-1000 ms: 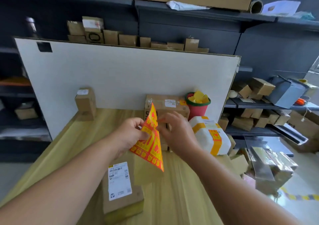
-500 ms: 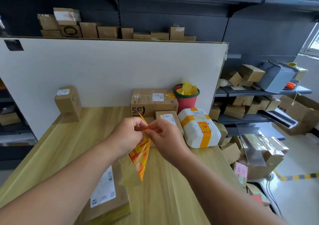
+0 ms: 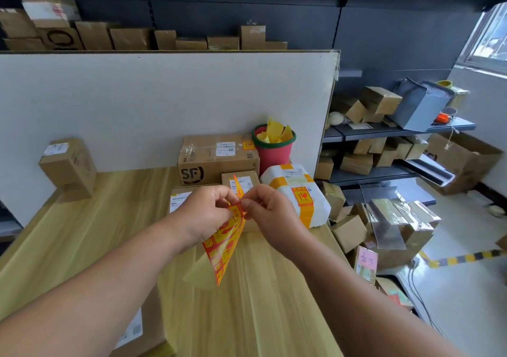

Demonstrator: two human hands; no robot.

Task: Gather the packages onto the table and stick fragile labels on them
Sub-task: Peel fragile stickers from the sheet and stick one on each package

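My left hand (image 3: 204, 214) pinches the top of a red and yellow sheet of fragile labels (image 3: 225, 244), which hangs down over the wooden table (image 3: 82, 236). Against it, my right hand (image 3: 270, 214) pinches the sheet's upper edge at a label. Behind the hands stand a large brown box (image 3: 216, 159), a small brown box (image 3: 241, 181), a flat box (image 3: 179, 196) and a white padded parcel (image 3: 299, 195) with orange tape and a fragile label. Another brown box (image 3: 68, 166) stands at the far left. A flat package (image 3: 140, 332) lies near me under my left arm.
A white board (image 3: 164, 104) walls off the table's back. A red bucket (image 3: 274, 151) of yellow paper scraps stands by it. Right of the table, loose boxes (image 3: 384, 227) pile on the floor and dark shelves (image 3: 384, 129) hold more parcels.
The view has shifted down and left over the table. My hands have come together at the top of the label sheet, which now hangs edge-on instead of facing me.
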